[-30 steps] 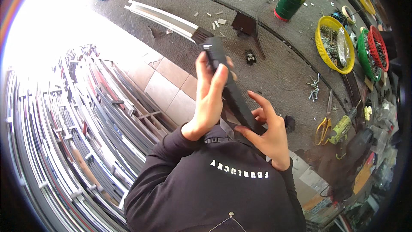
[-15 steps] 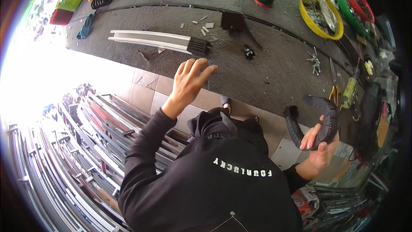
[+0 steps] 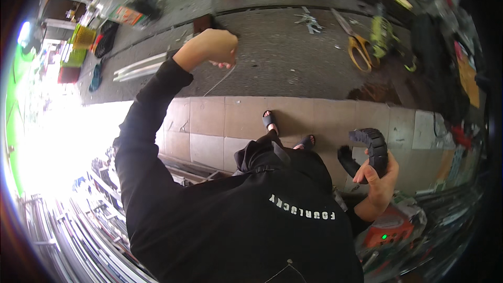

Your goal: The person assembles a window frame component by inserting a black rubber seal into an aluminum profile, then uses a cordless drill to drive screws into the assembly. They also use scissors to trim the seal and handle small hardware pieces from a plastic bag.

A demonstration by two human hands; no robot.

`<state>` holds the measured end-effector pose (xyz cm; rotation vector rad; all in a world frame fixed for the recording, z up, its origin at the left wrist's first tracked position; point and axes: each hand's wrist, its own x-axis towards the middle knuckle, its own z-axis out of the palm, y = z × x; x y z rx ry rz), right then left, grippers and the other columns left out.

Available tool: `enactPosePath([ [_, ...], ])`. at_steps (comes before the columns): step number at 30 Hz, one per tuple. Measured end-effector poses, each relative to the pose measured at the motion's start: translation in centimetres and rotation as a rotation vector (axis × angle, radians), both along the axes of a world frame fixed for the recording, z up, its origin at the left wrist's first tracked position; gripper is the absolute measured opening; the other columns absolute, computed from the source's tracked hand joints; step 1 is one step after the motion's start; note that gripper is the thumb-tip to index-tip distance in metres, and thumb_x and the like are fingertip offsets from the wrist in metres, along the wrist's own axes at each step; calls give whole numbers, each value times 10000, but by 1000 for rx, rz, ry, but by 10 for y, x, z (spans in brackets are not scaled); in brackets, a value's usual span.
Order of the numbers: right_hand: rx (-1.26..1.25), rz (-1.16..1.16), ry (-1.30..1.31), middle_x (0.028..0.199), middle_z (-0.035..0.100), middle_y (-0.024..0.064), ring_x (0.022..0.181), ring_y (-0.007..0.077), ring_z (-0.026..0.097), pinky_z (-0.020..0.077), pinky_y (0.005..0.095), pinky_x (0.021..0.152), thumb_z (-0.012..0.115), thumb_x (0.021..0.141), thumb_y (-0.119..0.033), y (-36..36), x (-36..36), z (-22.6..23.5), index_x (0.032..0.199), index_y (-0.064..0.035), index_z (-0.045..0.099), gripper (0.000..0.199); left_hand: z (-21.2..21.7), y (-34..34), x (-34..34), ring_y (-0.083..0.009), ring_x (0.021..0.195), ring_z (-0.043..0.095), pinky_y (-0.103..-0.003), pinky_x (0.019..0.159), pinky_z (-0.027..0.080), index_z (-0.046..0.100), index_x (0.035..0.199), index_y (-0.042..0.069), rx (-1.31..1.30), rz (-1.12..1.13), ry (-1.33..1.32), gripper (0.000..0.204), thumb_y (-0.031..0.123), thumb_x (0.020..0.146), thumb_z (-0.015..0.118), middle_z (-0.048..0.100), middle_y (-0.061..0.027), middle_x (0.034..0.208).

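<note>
Two bare hands, now well apart, with only one on the dark segmented strip [image 3: 378, 149]. Compared with a second earlier: left hand [image 3: 216, 45] away from the strip and out over the dark work surface [image 3: 293, 79]; strip no longer stretched between both hands, but curled into an open loop in the right hand [image 3: 381, 186], above the tiled floor [image 3: 204, 118]. Consequence, as judged: support of the strip by the right hand alone, leaving the left free for separate handling. Right fingers: closed about the outer bend of the strip, thumb opposed, both strip ends free. Left fingers: curled inward, with little or no visible gap; near the fingertips, a thin pale strand [image 3: 221, 79], whether pinched or merely behind impossible to tell. Beside the left forearm, a pale rail [image 3: 140, 66], partly hidden.
</note>
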<state>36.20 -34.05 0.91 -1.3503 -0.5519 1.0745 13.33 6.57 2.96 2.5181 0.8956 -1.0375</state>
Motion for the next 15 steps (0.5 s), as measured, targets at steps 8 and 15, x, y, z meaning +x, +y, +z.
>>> enactPosePath([
  [8,105,-335,36,816,662,112,744,174,652,548,326,752,691,868,-30,-105,35,-10,1020,47,598,194,-16,-138,176,-135,684,625,-293,639,519,693,1001,17,-939,-206,-165,328,325,998,582,679,-45,862],
  [15,-61,-680,-41,791,656,56,680,124,647,531,265,655,807,851,-102,-203,42,-25,993,18,620,264,15,-246,361,-47,586,455,-216,555,400,712,1122,29,-1052,17,-204,376,369,1049,570,536,79,738],
])
